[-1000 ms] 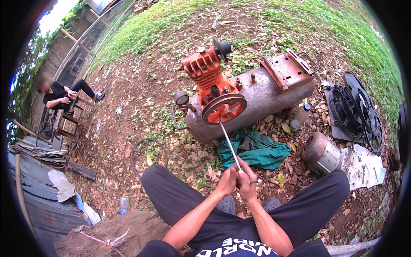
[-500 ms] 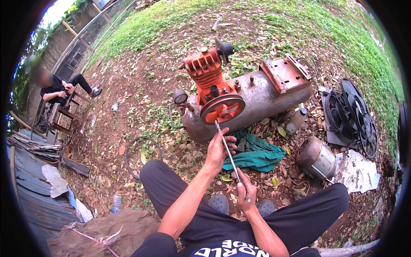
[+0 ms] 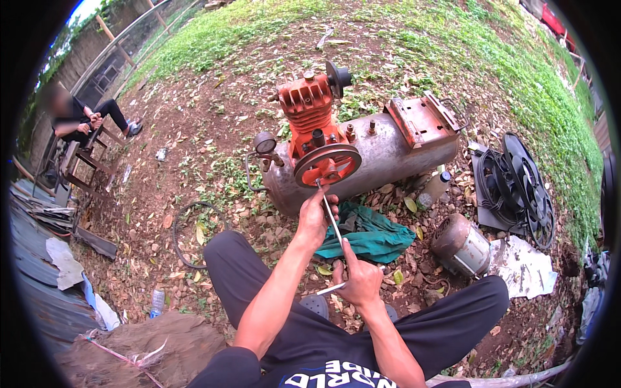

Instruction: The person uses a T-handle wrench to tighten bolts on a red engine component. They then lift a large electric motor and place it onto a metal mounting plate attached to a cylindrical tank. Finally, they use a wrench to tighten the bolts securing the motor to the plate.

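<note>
Two hands (image 3: 313, 221) (image 3: 363, 282) hold a rod (image 3: 335, 226), seemingly touching the wheel's (image 3: 331, 173) lower edge.

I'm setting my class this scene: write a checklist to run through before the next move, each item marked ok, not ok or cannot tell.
1. Left grip on the shaft, near the wheel end of the T-handled tool: ok.
2. Right grip at the crossbar end: ok.
3. Tool tip seated firmly at the pulley wheel: cannot tell; it reaches the wheel, but the contact is too small to judge.
4. Ground beside the tank free of loose items: not ok; a green cloth lies there.
5. Seated person well away from the tool: ok, off to the left.
</note>
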Motion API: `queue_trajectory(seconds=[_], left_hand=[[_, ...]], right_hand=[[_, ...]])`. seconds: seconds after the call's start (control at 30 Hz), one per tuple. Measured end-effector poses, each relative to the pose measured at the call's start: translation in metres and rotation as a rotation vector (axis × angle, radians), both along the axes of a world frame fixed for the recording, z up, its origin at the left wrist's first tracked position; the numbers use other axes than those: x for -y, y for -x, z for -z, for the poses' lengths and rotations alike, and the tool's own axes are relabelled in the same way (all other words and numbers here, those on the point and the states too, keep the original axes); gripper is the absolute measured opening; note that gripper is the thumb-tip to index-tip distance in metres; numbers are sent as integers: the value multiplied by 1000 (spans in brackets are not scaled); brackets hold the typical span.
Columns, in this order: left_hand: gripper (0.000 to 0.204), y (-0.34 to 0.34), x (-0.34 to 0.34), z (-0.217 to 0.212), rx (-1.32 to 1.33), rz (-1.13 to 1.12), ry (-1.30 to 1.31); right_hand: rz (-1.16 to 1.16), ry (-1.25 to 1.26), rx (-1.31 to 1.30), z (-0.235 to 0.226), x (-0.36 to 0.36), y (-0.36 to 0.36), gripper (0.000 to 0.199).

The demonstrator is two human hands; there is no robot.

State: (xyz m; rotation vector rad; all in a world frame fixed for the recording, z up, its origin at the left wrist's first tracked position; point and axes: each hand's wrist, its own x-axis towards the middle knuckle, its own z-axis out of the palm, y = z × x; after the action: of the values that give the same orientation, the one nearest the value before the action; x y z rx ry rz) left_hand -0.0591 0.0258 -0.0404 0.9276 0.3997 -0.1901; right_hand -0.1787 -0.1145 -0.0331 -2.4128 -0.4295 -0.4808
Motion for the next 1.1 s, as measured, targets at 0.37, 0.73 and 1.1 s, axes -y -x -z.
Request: queue_trajectory(seconds=[0.37, 0.73, 1.1], left_hand=[[42, -6, -6, -1, 43, 5, 29], [69, 17, 17, 12, -21, 185, 157], [117, 109, 50, 63, 128, 344, 112]], right_hand=[[24, -15, 25, 9, -11, -5, 62], [-14, -312, -253, 3, -15, -3, 62], [-87, -389, -162, 16, -20, -4, 73]])
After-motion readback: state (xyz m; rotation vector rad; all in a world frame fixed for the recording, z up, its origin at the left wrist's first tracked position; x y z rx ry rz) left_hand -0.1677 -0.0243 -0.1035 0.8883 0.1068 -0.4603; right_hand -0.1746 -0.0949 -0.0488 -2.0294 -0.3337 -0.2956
